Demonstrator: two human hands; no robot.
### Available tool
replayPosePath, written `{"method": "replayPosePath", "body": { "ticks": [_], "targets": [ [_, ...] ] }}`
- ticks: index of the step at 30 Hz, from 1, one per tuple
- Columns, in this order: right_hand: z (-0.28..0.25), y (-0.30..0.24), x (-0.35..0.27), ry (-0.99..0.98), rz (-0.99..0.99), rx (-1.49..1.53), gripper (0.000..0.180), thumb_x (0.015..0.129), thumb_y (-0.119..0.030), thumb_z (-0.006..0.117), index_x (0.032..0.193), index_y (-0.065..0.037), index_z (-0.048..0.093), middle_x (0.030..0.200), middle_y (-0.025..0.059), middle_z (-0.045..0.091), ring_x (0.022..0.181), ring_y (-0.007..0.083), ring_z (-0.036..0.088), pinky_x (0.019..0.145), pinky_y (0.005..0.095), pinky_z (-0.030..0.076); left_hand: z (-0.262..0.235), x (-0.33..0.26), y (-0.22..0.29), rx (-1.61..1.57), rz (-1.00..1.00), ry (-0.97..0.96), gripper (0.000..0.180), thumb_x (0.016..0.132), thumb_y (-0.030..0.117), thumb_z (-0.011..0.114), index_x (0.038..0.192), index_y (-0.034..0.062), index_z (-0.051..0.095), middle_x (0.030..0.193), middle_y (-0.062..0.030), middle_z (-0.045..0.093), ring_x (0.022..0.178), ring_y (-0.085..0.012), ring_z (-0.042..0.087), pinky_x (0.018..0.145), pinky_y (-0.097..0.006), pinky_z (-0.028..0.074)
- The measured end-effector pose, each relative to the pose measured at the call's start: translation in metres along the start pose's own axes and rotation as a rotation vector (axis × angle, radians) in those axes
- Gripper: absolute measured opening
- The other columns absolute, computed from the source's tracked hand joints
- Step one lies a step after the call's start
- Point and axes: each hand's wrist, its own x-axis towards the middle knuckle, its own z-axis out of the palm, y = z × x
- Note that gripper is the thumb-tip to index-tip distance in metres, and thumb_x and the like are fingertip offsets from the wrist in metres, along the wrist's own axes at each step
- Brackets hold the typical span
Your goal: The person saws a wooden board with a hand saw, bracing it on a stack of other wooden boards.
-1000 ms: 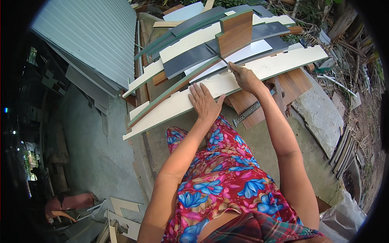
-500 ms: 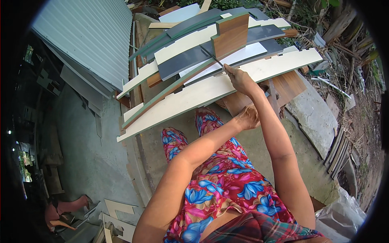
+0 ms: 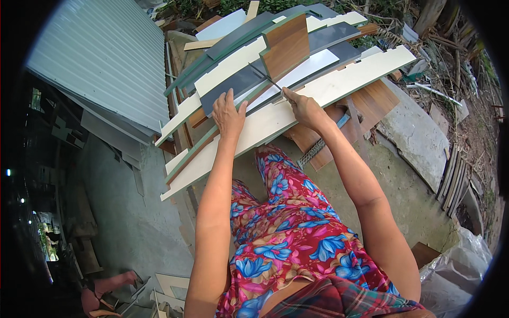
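My right hand is closed round the near end of a thin dark rod-like tool; its exact kind is unclear. The tool slants away to the left, across the end of a narrow brown strip with a green edge. Over this strip lies my left hand, its fingers stretched out and the thumb apart. Beneath the strip is a long cream board with notches. An upright wood-grain board with a green edge stands just beyond the tool.
Dark grey boards and cream boards lie layered behind. Wood-grain panels and a grey textured strip show below the long board. A corrugated metal wall rises at left; a stone slab lies at right.
My left hand has moved from under my right forearm, leftward and up onto the narrow strip. The right hand keeps hold of the dark tool. The grey textured strip has come into sight.
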Motion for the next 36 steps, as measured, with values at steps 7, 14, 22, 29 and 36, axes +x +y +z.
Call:
{"method": "replayPosePath", "body": {
  "ticks": [7,14,22,29,36],
  "targets": [
    [0.013,-0.004,-0.015,0.077,0.025,-0.033,0.058,0.091,-0.005,0.041,0.148,-0.015,0.045,0.100,0.0313,0.067,0.096,0.0436,0.067,0.085,0.0498,0.051,0.024,0.003,0.008,-0.054,0.019,-0.216,0.032,0.083,0.030,0.076,0.110,0.0135,0.072,0.112,-0.0088,0.063,0.106,-0.0314,0.057,0.090,-0.045,0.047],
    [0.017,-0.005,-0.023,0.139,0.016,-0.073,0.057,0.091,-0.010,0.050,0.148,-0.007,0.042,0.089,0.0322,0.066,0.087,0.0457,0.067,0.082,0.0502,0.052,0.026,0.001,0.007,-0.078,0.011,-0.153,0.028,0.081,0.029,0.078,0.105,0.0150,0.074,0.110,-0.0061,0.064,0.103,-0.0292,0.059,0.088,-0.044,0.047],
    [0.028,-0.009,-0.022,0.121,0.051,-0.002,0.059,0.089,-0.010,0.049,0.146,0.002,0.040,0.093,0.0355,0.065,0.092,0.0489,0.065,0.088,0.0504,0.050,0.026,0.003,0.011,-0.057,0.031,-0.127,0.027,0.080,0.029,0.078,0.103,0.0153,0.073,0.109,-0.0048,0.065,0.101,-0.0285,0.060,0.087,-0.043,0.047],
    [0.018,-0.022,-0.024,0.023,0.173,-0.032,0.061,0.088,-0.009,0.047,0.148,-0.006,0.040,0.112,0.0352,0.063,0.106,0.0445,0.063,0.091,0.0488,0.050,0.027,-0.002,0.005,-0.021,0.049,-0.100,0.028,0.081,0.029,0.078,0.105,0.0154,0.073,0.107,-0.0045,0.066,0.100,-0.0282,0.061,0.085,-0.042,0.047],
    [0.022,-0.014,-0.028,0.143,0.132,-0.207,0.058,0.089,-0.010,0.050,0.147,-0.014,0.045,0.109,0.0259,0.063,0.099,0.0424,0.064,0.084,0.0493,0.052,0.029,-0.002,0.009,-0.023,0.073,-0.075,0.027,0.081,0.029,0.078,0.103,0.0145,0.073,0.105,-0.0050,0.066,0.099,-0.0282,0.061,0.084,-0.043,0.047]
  ]
}}
